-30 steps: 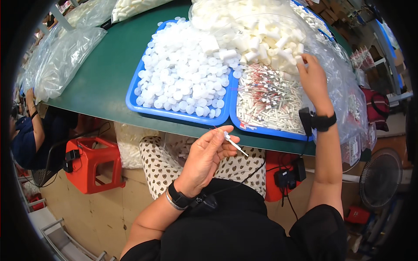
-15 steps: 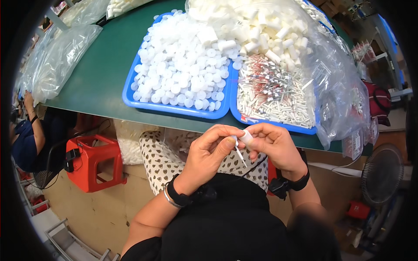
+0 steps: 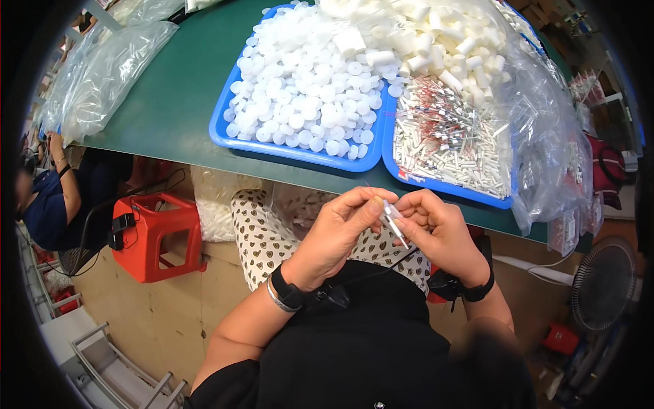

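Observation:
Above my lap, just off the table's front edge, my two hands meet. Thumb and fingertips of my left hand (image 3: 332,228) pinch a thin white rod (image 3: 399,234), which slants down to the right; a fine reddish wire shows above those fingertips. Closed beside it, my right hand (image 3: 443,235) has its fingertips on a small whitish piece (image 3: 390,212) at the rod's upper end. Fingers partly cover that piece, so its exact shape is unclear. Nearest the hands is a blue tray (image 3: 446,192) with thin white rods and red-wired parts (image 3: 443,112).
A second blue tray (image 3: 300,159) holds many translucent white discs (image 3: 306,95). Cream foam cylinders (image 3: 456,44) lie behind, with clear plastic bags (image 3: 545,136) to the right. A red stool (image 3: 157,235), a seated person (image 3: 58,198) and a fan (image 3: 604,283) are around the green table (image 3: 157,109).
My view has shifted, so the trays sit higher and further right. The white cylinder between my fingertips is now less visible, and the rod lies closer to my right hand's fingers.

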A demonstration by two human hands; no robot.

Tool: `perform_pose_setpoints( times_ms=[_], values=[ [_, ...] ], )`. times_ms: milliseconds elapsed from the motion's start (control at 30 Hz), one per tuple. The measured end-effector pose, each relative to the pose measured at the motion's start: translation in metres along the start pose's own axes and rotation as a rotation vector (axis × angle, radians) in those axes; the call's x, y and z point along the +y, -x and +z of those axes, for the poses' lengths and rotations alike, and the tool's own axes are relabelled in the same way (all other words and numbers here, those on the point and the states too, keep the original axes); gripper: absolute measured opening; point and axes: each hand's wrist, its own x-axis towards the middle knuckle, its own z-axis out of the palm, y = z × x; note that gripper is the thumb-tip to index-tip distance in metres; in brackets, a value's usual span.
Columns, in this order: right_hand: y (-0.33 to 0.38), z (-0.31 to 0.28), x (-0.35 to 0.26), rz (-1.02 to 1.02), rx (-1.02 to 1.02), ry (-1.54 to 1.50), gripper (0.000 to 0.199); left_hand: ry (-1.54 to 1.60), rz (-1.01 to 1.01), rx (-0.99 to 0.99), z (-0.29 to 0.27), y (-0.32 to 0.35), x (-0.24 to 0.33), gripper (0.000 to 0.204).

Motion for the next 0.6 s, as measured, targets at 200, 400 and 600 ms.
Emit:
perform_pose_setpoints(
  times_ms=[200,400,600],
  values=[
    [-0.003,-0.007,-0.003,0.222,-0.065,-0.33,0.014,-0.107,0.002,0.062,0.0,-0.001,-0.008,0.028],
    [0.0,-0.014,-0.004,0.129,-0.047,-0.247,0.017,-0.174,0.072,0.044,0.011,0.001,-0.007,0.038],
    [-0.021,-0.102,-0.016,-0.391,0.652,1.228,0.022,-0.06,-0.024,0.013,-0.003,-0.002,-0.006,0.02]
  ],
)
